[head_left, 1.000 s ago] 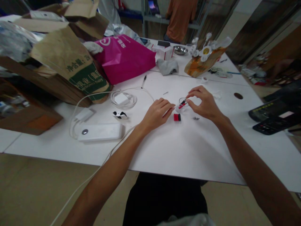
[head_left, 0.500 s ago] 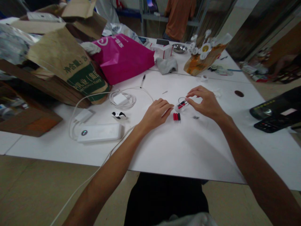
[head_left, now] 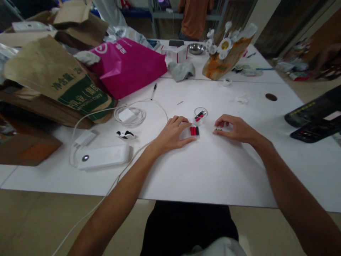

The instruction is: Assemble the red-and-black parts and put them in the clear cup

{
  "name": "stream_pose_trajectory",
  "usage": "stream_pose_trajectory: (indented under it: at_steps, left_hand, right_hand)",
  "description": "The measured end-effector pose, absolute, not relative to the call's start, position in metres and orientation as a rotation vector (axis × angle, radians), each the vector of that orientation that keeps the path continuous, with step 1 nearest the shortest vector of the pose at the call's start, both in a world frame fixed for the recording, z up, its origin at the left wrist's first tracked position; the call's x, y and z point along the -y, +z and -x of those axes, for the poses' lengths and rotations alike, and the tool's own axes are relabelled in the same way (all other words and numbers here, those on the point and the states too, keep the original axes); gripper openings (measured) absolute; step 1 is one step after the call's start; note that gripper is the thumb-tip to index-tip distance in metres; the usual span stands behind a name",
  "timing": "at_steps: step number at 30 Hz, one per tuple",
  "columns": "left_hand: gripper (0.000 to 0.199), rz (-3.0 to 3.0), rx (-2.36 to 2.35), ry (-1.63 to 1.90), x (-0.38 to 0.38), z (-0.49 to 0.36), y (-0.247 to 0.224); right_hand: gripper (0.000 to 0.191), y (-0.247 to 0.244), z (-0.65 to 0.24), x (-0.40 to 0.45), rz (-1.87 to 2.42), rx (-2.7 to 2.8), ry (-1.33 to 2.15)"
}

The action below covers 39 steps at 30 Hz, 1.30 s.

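My left hand (head_left: 177, 134) rests on the white table with thumb and fingers apart, around the left side of a small clear piece holding red and black cylinders (head_left: 194, 131). Just behind lies a thin wire ring (head_left: 201, 113) with red and black parts (head_left: 199, 116) inside it. To the right, my right hand (head_left: 231, 128) is low over the table, thumb and fingertips around a few tiny dark metal pieces (head_left: 217, 130). Whether those pieces are pinched or only lie between the fingertips is too small to tell.
On the left are a white power bank (head_left: 103, 156), a coiled cable (head_left: 130, 115), a pink bag (head_left: 130, 65) and a brown paper bag (head_left: 58, 81). A black bottle (head_left: 314, 110) lies at the right. A grey cloth (head_left: 181, 70) and metal bowl (head_left: 196, 48) sit farther back.
My right hand has left the wire ring and moved down to the tiny metal pieces. My left hand has moved down beside the red and black cylinders, its fingers spread wider. The view has shifted slightly.
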<state>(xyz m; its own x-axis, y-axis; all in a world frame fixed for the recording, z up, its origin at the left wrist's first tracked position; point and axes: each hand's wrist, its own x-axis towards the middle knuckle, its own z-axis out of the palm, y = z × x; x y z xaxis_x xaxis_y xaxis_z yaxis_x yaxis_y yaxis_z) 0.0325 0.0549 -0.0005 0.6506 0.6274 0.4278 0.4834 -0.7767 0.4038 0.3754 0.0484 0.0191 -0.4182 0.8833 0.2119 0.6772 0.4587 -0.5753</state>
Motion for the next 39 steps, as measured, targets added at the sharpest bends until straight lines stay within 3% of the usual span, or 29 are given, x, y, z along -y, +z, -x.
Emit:
stream_pose_trajectory:
  at_steps: [4, 13, 26, 39]
  left_hand:
    - [0.055, -2.633, -0.871, 0.784, -0.057, -0.032, -0.001]
    - [0.052, -2.664, -0.842, 0.874, -0.055, -0.031, 0.007]
    - [0.061, -2.604, -0.901, 1.327, -0.052, -0.037, 0.013]
    - [0.052, -2.665, -0.789, 1.245, -0.052, -0.036, 0.012]
  right_hand:
    - [0.020, 0.017, -0.374, -0.048, 1.219, 2.228, 0.568]
    - [0.007, 0.018, -0.366, -0.045, 1.101, 2.134, 0.457]
    - [0.004, 0.026, -0.337, -0.031, 0.911, 1.927, 0.184]
    - [0.006, 0.024, -0.328, -0.027, 0.893, 1.890, 0.182]
